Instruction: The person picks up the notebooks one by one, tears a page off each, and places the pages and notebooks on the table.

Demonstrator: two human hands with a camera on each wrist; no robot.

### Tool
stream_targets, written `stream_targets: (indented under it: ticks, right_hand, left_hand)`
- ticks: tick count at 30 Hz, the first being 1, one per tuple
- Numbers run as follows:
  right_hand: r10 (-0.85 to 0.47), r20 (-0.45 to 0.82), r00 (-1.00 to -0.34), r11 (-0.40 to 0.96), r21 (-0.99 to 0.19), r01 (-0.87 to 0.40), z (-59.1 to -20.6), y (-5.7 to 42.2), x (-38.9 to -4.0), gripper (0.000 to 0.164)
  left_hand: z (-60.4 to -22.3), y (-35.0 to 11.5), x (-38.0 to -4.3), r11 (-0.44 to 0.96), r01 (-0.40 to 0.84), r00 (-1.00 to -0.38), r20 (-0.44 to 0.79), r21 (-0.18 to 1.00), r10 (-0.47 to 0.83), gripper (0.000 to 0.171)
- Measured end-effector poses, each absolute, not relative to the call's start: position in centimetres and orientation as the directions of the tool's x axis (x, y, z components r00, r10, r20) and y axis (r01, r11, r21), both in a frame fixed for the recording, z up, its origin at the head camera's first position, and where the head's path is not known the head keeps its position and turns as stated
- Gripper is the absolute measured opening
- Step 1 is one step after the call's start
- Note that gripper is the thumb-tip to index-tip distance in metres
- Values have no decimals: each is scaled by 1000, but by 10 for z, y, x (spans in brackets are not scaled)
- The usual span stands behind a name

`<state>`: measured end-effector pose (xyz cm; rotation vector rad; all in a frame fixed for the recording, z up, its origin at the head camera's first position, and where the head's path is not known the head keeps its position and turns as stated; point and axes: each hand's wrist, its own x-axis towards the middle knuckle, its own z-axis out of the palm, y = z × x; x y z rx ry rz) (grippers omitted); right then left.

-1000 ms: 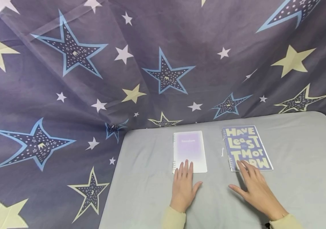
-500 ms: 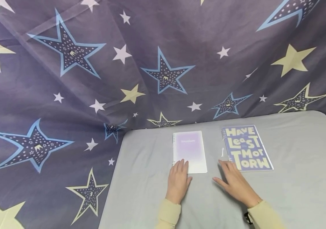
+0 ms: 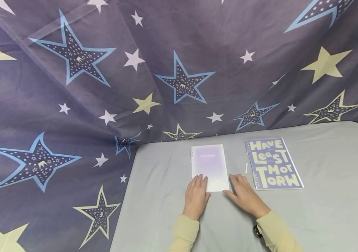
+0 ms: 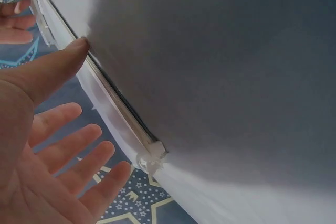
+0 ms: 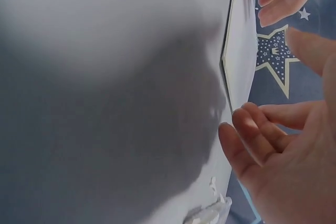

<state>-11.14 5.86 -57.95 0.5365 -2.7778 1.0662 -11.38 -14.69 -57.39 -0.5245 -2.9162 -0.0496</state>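
Observation:
A spiral-bound notebook (image 3: 209,168) with a white and lilac cover lies flat on the grey-covered table. My left hand (image 3: 195,197) rests over its lower left corner, fingers fairly straight; in the left wrist view the left thumb is by the notebook's edge. At the lower right corner is my right hand (image 3: 245,196), its fingertips touching or very near the right edge and the thumb by the bottom edge. The right wrist view has these slightly bent fingers (image 5: 252,135) beside the notebook (image 5: 241,45). Neither hand visibly grips it.
A second spiral notebook (image 3: 274,164), blue with large cream letters, lies to the right. A small white piece (image 3: 246,168) sits by its binding. The grey cloth-covered table (image 3: 330,161) ends at a dark star-patterned curtain (image 3: 216,52) behind and to the left.
My right hand has moved left, from the blue notebook to the lilac notebook's right corner. The left hand has shifted slightly left and drawn its thumb in. Both notebooks stay in place.

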Motion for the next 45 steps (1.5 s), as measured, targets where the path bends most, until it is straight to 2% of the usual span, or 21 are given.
stream_targets:
  ticks: [6,15,20,27,33,41,45]
  right_hand:
    - [-282,229,-932,672,-646,-362,-583,56,-112,66]
    - [-295,275,-915,678,-614,-403,-588,53,-113,57]
    - [-292,269,-918,686,-610,-397,-588,52,-115,56]
    - [-285,239,-928,705,-603,-372,-586,50,-117,56]
    - [-271,212,-939,722,-601,-344,-584,48,-119,55]
    - [-265,200,-943,722,-607,-332,-586,48,-121,52]
    - [-264,196,-944,723,-608,-328,-588,49,-122,52]
  left_hand:
    - [-574,-147,-116,931,365,-911,214,16,353,62]
    - [-575,-150,-115,936,344,-916,245,72,317,53]
    - [-576,-152,-115,925,373,-896,289,75,338,48]
    - [-581,-154,-115,927,371,-901,269,65,341,42]
    - [-585,-157,-116,917,397,-869,307,-32,387,43]
    - [-587,-154,-118,875,407,-831,292,-264,474,34]
    - [-586,-153,-119,868,414,-823,296,-273,485,33]
